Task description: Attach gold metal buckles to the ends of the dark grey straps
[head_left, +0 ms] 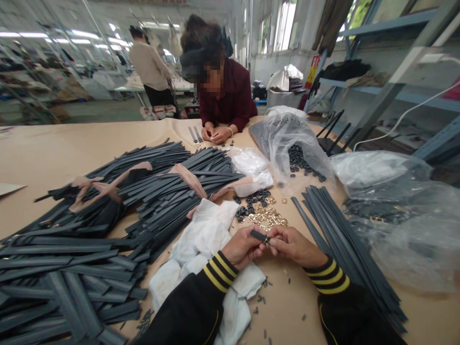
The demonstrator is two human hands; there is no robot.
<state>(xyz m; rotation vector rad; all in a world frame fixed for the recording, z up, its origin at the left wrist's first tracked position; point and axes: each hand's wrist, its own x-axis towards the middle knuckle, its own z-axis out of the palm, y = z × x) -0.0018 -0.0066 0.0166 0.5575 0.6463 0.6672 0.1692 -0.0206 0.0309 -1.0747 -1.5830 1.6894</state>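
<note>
My left hand (242, 248) pinches a short, dark blue-grey strap piece (258, 235) between thumb and fingers. At its right end sits a small gold buckle (266, 240), and the closed fingertips of my right hand (296, 247) grip it there. Part of the buckle is hidden by the fingers. Just beyond my hands lies a pile of loose gold buckles (268, 216). Small dark strap loops (247, 203) are heaped behind that pile. Crumpled white cloth (203, 230) lies beside and under my left forearm.
Bundles of dark straps (187, 177) cover the left, with more loose straps (64, 287) nearer. Long straps (345, 239) lie right, beside clear plastic bags (402, 215). Across the table (46, 153), a co-worker (230, 91) leans over small parts; another person (151, 67) stands behind.
</note>
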